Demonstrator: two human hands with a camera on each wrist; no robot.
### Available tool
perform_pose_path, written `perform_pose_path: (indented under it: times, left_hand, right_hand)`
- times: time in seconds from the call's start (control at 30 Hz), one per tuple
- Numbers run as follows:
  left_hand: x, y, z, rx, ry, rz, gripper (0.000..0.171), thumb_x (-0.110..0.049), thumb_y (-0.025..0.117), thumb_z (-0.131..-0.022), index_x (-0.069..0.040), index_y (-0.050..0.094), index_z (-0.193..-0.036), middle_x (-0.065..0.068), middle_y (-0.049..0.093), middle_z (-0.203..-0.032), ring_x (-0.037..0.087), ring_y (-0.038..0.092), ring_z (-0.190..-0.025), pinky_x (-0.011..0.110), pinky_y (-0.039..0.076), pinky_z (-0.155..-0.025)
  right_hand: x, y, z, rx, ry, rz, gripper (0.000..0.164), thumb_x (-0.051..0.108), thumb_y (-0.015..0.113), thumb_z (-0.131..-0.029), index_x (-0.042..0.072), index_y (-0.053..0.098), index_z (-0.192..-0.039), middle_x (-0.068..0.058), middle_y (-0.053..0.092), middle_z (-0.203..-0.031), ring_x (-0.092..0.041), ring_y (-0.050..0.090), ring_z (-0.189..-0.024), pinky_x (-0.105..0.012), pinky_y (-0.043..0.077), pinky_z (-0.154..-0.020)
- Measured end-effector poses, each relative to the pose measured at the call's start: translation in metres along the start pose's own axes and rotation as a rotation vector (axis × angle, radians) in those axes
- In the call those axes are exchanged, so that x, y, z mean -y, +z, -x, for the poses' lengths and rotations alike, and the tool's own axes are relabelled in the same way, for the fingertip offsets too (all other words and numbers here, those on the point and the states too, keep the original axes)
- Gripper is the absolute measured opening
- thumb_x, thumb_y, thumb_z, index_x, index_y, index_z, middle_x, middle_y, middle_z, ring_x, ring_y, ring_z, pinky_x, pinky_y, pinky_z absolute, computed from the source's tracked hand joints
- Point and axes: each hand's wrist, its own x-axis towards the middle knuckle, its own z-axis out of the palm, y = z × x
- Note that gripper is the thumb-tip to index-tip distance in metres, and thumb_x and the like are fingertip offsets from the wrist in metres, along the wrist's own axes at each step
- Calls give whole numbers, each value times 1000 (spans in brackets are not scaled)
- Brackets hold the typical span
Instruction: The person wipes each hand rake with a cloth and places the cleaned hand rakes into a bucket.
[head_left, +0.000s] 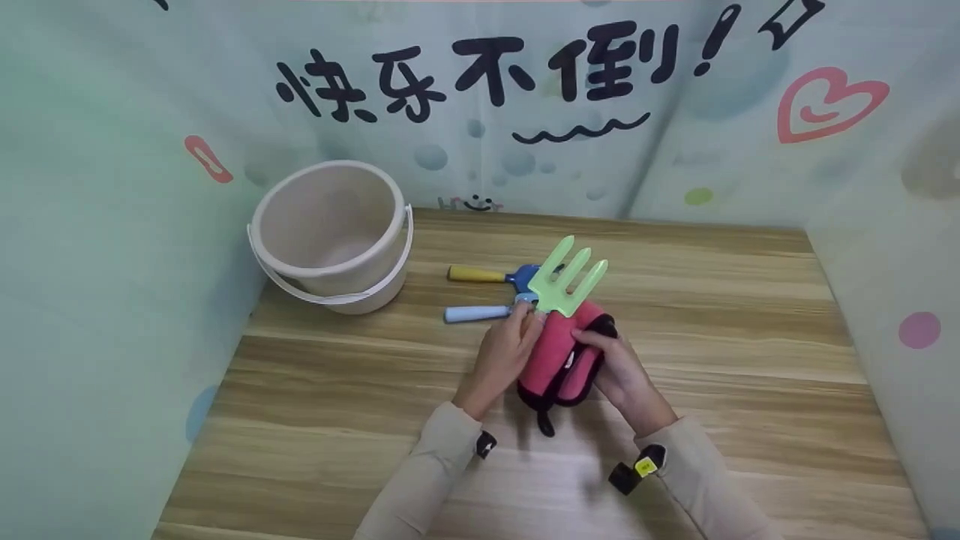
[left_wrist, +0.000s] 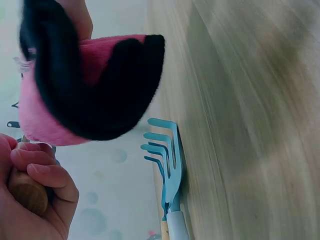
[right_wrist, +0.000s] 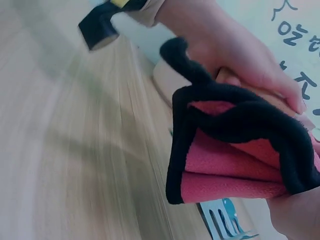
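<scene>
My left hand grips the wooden handle of a light green three-pronged hand fork, its prongs pointing up and away. My right hand holds a folded pink cloth with black trim, thumb over its upper side. The cloth lies against the fork's lower end, and a black loop hangs from it. Behind the hands lie two blue-headed garden tools: one with a light blue handle, the other with a yellow handle. Their heads are partly hidden in the head view; the left wrist view shows blue prongs.
A white bucket with its handle down stands at the back left of the wooden table. Printed cloth walls enclose the table at the back and both sides.
</scene>
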Motion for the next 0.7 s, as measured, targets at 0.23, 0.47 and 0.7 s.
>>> perform_pose_path:
  times: [0.23, 0.47, 0.7]
  left_hand:
    - [-1, -1, 0, 13, 3, -30, 25, -36, 41, -99, -12, 48, -98, -6, 32, -64, 9, 36, -56, 20, 30, -51]
    - [3, 0, 1, -5, 38, -68, 24, -34, 44, -98, -11, 48, -93, -7, 32, -64, 8, 36, -56, 19, 30, -50]
    - [8, -1, 5, -5, 80, -96, 24, -30, 43, -99, -10, 44, -85, -7, 31, -63, 8, 36, -56, 19, 28, -50]
  right_hand:
    - [2, -1, 0, -1, 17, -42, 28, -6, 49, -89, 9, 52, -113, -4, 66, -100, -16, 63, -98, -33, 48, -89]
    - [9, -3, 1, -13, -26, -33, 29, -7, 50, -88, 10, 54, -111, -2, 65, -99, -15, 62, -98, -31, 47, -90]
    - [24, -8, 1, -45, -64, -50, 25, -7, 49, -89, 11, 60, -101, 0, 65, -93, -13, 62, -92, -31, 48, -86]
